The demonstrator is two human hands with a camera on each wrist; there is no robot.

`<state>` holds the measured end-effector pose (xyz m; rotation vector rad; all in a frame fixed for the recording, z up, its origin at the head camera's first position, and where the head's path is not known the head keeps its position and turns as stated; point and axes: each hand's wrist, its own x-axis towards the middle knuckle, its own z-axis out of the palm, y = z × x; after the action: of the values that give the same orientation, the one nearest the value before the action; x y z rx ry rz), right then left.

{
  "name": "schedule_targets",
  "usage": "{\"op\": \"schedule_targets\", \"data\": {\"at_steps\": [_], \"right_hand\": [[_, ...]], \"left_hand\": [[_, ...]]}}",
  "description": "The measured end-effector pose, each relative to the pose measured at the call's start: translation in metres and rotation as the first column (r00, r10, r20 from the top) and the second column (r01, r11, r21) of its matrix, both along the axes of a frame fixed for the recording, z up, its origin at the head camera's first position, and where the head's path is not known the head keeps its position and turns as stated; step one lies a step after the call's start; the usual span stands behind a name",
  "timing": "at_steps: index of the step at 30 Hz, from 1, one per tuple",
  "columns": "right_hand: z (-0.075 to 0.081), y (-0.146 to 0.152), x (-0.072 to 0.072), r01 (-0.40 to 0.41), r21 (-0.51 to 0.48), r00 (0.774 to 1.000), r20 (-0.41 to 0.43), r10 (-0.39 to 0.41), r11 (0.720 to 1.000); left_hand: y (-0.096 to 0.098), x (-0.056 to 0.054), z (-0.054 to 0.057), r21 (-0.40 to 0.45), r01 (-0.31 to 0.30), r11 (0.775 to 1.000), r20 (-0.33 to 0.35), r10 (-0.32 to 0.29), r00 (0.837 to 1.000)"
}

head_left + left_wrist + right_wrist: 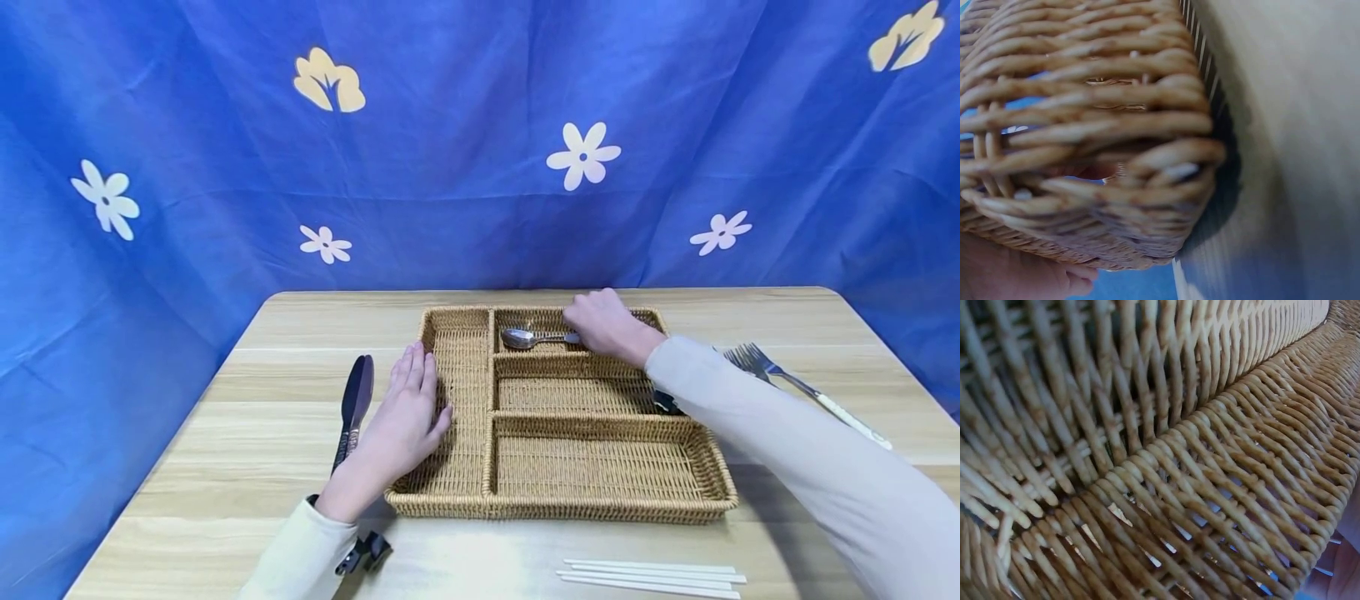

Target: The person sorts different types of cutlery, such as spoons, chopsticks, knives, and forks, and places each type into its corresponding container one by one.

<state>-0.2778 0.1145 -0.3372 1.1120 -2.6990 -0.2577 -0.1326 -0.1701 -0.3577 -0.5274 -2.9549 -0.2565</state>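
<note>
A woven basket tray (600, 506) with several compartments stands in the middle of the table. In its back right compartment is a metal spoon (519, 338), bowl toward the left. My right hand (603, 321) has its fingers curled at the spoon's handle end, which it hides. My left hand (405, 417) rests along the tray's left rim, fingers straight and thumb spread over the inside. In the left wrist view, part of the left hand (1016, 272) shows below the wicker wall (1085, 137). Wicker walls (1210, 462) fill most of the right wrist view.
Two dark knives (356, 398) lie left of the tray, beside the left hand. Forks (795, 381) lie on the right, partly behind the right sleeve. Several white sticks (652, 577) lie at the front. A blue curtain (450, 167) hangs behind the table (202, 467).
</note>
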Motion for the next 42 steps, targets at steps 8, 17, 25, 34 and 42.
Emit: {"op": "schedule_targets", "data": {"at_steps": [8,17,25,34,42], "right_hand": [[0.006,0.009,0.003,0.014,-0.069,1.0,0.019,-0.013,0.997],[0.053,0.032,0.007,0.126,-0.223,0.985,0.141,-0.096,0.967],[0.082,0.078,0.027,0.241,-0.256,0.968,0.13,-0.214,0.936],[0.063,0.153,0.065,0.353,-0.326,0.935,0.151,-0.32,0.877],[0.023,0.196,0.113,0.452,-0.361,0.892,0.169,-0.42,0.816]], "left_hand": [[0.002,-0.002,-0.001,0.004,0.01,1.0,0.003,-0.01,1.0],[0.001,-0.004,-0.001,0.076,-0.017,0.997,0.058,0.013,0.998],[0.001,-0.003,-0.002,0.052,-0.004,0.999,0.056,0.001,0.998],[0.001,-0.003,-0.002,0.026,0.021,0.999,0.03,-0.022,0.999],[0.004,-0.005,0.001,-0.007,0.087,0.996,-0.016,-0.087,0.996]]}}
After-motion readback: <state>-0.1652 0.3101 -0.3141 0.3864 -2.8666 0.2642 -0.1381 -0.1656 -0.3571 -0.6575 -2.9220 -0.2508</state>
